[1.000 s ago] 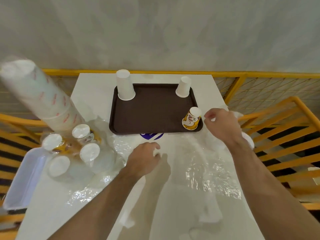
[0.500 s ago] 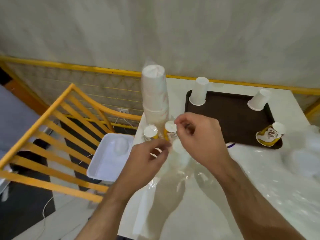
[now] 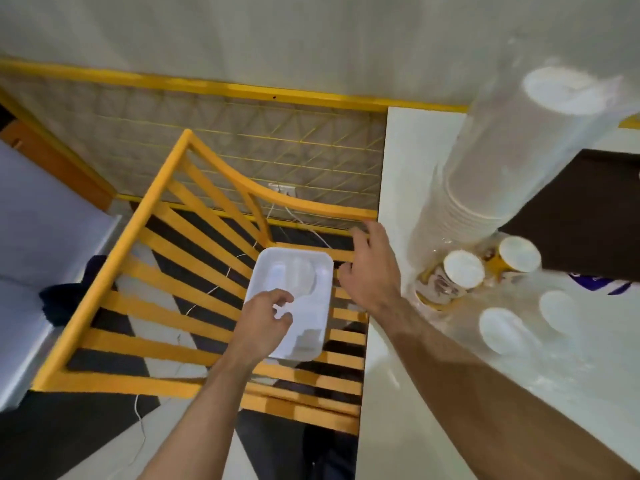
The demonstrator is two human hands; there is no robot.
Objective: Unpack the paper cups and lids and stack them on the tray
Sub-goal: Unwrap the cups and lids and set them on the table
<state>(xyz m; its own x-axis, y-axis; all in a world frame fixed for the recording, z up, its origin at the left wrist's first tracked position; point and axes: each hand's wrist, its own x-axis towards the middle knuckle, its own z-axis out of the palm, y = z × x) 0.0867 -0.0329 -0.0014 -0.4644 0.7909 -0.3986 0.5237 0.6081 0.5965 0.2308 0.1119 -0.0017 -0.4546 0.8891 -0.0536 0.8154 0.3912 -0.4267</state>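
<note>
A tall stack of white paper cups (image 3: 512, 157) in a clear sleeve stands on the white table (image 3: 408, 161) at the right. Beside its base, several yellow printed cups (image 3: 462, 271) stand upside down under clear wrap, with white cup bottoms (image 3: 502, 329) nearer me. A corner of the brown tray (image 3: 588, 216) shows at the right edge. My left hand (image 3: 265, 322) hovers over a white bin (image 3: 311, 327) left of the table, fingers curled and slightly apart, nothing visible in them. My right hand (image 3: 372, 271) is spread above the bin's far right corner, holding nothing.
The white bin rests on a yellow slatted chair (image 3: 173, 271) beside the table's left edge. A yellow rail and wire mesh (image 3: 242, 147) run along the wall behind. Crumpled clear plastic (image 3: 568, 344) covers the table at the right.
My view has swung left, off the table. Both hands left the wrapped cups and moved over the white bin; the right hand's fingers have spread apart.
</note>
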